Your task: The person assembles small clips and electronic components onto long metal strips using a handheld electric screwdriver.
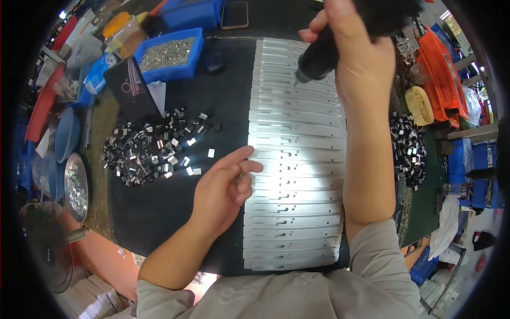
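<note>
My right hand (356, 58) is wrapped round a black power screwdriver (317, 61), its thin bit tilted down to the upper part of a row of silver metal strips (297, 183). The strips lie side by side, with small holes and slots along them. At their left edge is my left hand (220, 194), index and middle fingers stretched out over the strip ends. Its other fingers curl in around something small that I cannot make out. Left of this hand lies a loose pile of small black and silver metal pieces (154, 151), a few lying apart from it.
A blue bin (196, 56) of tiny metal parts stands at the back left, near a dark box (133, 87) and a phone (235, 15). Another pile of small pieces (408, 151) lies right of my right arm. A metal dish (84, 210) sits far left, an orange basket (438, 80) far right.
</note>
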Demonstrator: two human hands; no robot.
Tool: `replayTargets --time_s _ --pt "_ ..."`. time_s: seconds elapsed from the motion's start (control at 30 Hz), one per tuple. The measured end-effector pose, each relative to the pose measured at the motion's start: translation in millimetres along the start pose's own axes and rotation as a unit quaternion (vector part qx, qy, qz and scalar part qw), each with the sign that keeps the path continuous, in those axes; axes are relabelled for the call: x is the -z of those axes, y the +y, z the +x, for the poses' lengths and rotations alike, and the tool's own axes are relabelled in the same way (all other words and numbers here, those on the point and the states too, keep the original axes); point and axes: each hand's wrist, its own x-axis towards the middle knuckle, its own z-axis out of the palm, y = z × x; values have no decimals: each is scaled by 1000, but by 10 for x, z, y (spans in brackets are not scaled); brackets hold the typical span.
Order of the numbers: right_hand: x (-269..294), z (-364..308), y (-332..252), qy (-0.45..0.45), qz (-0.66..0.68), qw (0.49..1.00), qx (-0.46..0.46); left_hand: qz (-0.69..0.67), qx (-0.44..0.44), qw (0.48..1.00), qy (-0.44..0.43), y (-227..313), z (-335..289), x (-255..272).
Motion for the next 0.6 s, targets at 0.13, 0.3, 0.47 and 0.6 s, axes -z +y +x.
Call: replayTargets --time_s 0.13,0.3,0.47,0.6 --pt "264 199 439 18 -55 998 -9 38 0 999 3 -14 3 24" --pt "255 230 486 30 -38 998 -52 33 -11 999 -5 -24 23 29" --pt "318 227 594 -18 -60 998 -25 32 -16 999 -3 -32 33 43" --pt "343 216 627 -33 -40 999 -10 31 -14 999 -4 -40 23 46"
